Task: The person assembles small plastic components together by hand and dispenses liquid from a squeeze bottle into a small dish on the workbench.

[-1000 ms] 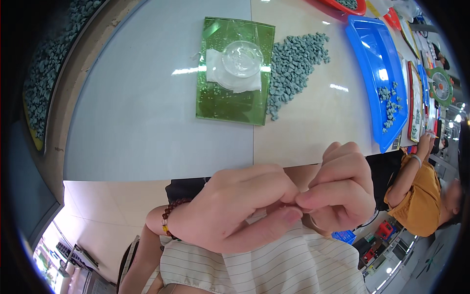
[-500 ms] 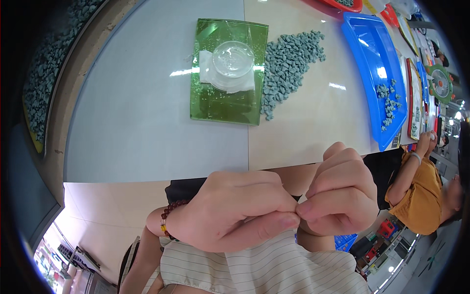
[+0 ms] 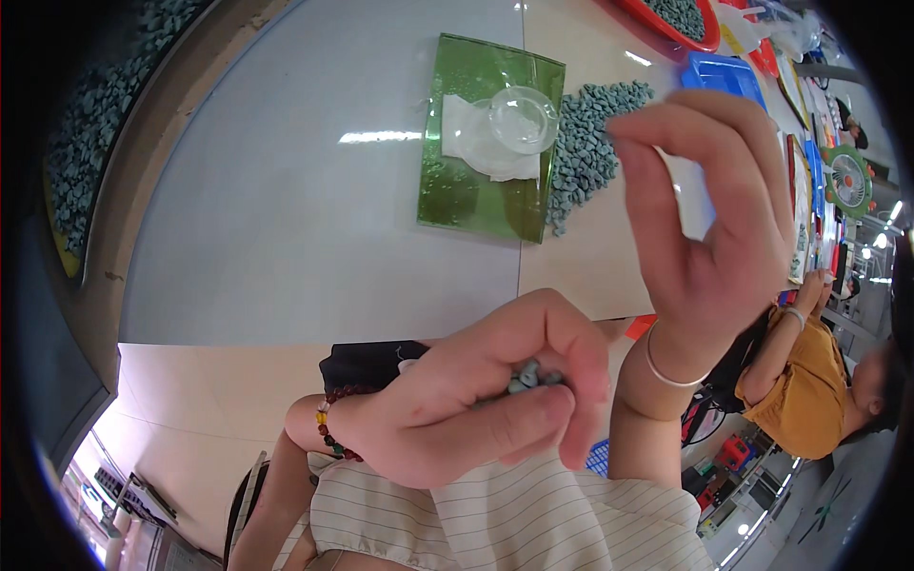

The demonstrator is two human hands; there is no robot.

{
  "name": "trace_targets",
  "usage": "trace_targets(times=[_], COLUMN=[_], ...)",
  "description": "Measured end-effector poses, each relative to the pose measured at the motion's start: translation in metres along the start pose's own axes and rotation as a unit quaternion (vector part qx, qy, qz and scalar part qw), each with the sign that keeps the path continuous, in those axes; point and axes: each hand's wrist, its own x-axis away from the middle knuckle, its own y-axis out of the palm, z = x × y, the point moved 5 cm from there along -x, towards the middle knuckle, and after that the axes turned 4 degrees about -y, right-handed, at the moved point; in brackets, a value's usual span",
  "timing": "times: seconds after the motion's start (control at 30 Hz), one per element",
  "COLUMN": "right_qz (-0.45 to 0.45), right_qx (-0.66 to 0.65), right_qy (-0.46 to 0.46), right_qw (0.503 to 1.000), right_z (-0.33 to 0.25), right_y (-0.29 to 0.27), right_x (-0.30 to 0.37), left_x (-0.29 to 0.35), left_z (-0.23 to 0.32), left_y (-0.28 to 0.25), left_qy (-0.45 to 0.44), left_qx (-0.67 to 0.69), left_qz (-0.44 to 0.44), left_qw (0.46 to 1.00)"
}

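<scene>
White lamps (image 3: 895, 211) at far right light the scene brightly, leaving streaked glare on the tabletop (image 3: 276, 238). Fisheye distortion bends the dark rim; the right hand (image 3: 738, 247) looks slightly blurred.

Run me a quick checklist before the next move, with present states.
1. Left hand holding small grey-green stones: ok.
2. Stone between the right hand's thumb and fingertip: cannot tell, too small.
3. Clear round plastic dish over the green glossy rectangular slab: ok.
4. Loose grey-green stone pile unobstructed: not ok, right hand covers part.
5. Blue rectangular plastic tray fully visible: not ok, right hand blocks much.
</scene>
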Motion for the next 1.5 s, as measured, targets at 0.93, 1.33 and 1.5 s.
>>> trace_targets(times=[0.93,1.33,1.5], right_qz=[-0.035,-0.143,-0.296], right_qx=[0.043,-0.067,-0.031], right_qy=[-0.049,-0.076,0.049], right_qw=[0.997,0.984,0.954], right_z=[-0.024,-0.011,-0.016], right_y=[-0.005,0.005,0.016], right_x=[-0.014,-0.032,-0.051], left_x=[0.007,0.015,0.012], left_z=[0.008,0.008,0.010], left_y=[-0.008,-0.010,-0.007], left_qy=[0.174,0.139,0.178], left_qx=[-0.067,-0.061,-0.072], left_qz=[-0.029,-0.038,-0.068], left_qw=[0.982,0.988,0.979])
